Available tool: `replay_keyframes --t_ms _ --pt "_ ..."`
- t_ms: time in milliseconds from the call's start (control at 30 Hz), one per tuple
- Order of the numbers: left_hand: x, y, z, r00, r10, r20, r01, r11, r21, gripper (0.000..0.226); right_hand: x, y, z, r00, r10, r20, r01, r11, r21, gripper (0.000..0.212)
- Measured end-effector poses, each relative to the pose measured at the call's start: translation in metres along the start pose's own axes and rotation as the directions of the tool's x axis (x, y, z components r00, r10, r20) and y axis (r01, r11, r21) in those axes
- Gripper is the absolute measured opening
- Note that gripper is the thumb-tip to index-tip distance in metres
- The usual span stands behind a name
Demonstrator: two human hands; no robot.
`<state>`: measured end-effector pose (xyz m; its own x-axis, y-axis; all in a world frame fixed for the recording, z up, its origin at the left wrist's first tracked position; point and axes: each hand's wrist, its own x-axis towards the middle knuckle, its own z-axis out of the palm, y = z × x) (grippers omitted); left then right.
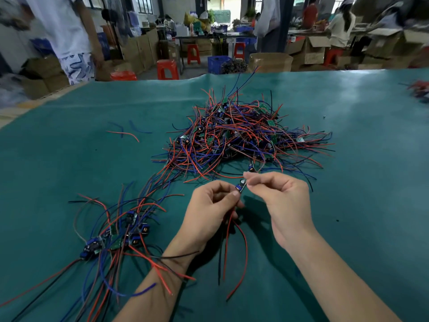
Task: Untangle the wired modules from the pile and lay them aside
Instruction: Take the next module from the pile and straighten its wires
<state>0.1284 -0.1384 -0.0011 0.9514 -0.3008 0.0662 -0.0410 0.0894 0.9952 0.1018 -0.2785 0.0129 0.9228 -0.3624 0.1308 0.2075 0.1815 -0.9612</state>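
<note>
A tangled pile of wired modules (241, 138), red, blue and black leads with small green boards, lies mid-table. Just in front of it my left hand (209, 210) pinches one small module (240, 187) with blue parts. Its red and black wires (232, 247) hang down below my fingers. My right hand (278, 196) pinches the module's upper end from the right side. A thin lead runs from there back up toward the pile, past another module (251, 168) at the pile's near edge. A group of separated modules (116, 235) lies at the near left, its wires crossing my left wrist.
The green table cover (359, 205) reaches past both sides of the view. A few loose wires (127, 132) lie at the mid left. More wires (420, 90) sit at the far right edge. Beyond the table are red stools (167, 69), cardboard boxes and people.
</note>
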Motion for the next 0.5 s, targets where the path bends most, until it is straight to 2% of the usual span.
replay_keyframes --t_ms 67,133,233,300,367,433,500 --pt "0.0001 -0.0003 0.0003 1.0 0.004 -0.021 -0.004 1.0 -0.009 0.012 0.0013 -0.0003 -0.0021 0.998 0.019 -0.066 -0.021 0.999 -0.031 0.029" --pt "0.0008 -0.001 0.0002 0.999 0.012 -0.044 -0.013 1.0 -0.024 0.012 0.0013 0.0017 -0.0044 0.992 -0.003 -0.129 -0.016 0.989 -0.146 0.021" --pt "0.0026 -0.0021 -0.0006 0.997 0.039 -0.063 -0.043 0.997 -0.063 0.011 -0.0009 0.0038 -0.0071 0.967 -0.142 -0.213 0.054 0.926 -0.374 0.02" --pt "0.0037 -0.0029 -0.001 0.994 0.066 -0.083 -0.072 0.995 -0.073 0.012 -0.0002 0.0033 -0.0086 0.955 -0.208 -0.212 0.085 0.875 -0.477 0.012" --pt "0.0038 -0.003 -0.0011 0.992 0.089 -0.093 -0.097 0.992 -0.083 0.014 0.0013 0.0024 -0.0092 0.978 -0.116 -0.172 0.018 0.873 -0.488 0.01" --pt "0.0034 -0.0026 -0.0017 0.991 0.109 -0.074 -0.115 0.99 -0.086 0.015 0.0012 -0.001 -0.0061 0.989 0.1 -0.11 -0.133 0.93 -0.343 0.021" --pt "0.0027 -0.0024 -0.0021 0.991 0.126 -0.039 -0.128 0.989 -0.071 0.016 0.0025 -0.0039 -0.0059 0.974 0.22 -0.048 -0.225 0.952 -0.209 0.021"
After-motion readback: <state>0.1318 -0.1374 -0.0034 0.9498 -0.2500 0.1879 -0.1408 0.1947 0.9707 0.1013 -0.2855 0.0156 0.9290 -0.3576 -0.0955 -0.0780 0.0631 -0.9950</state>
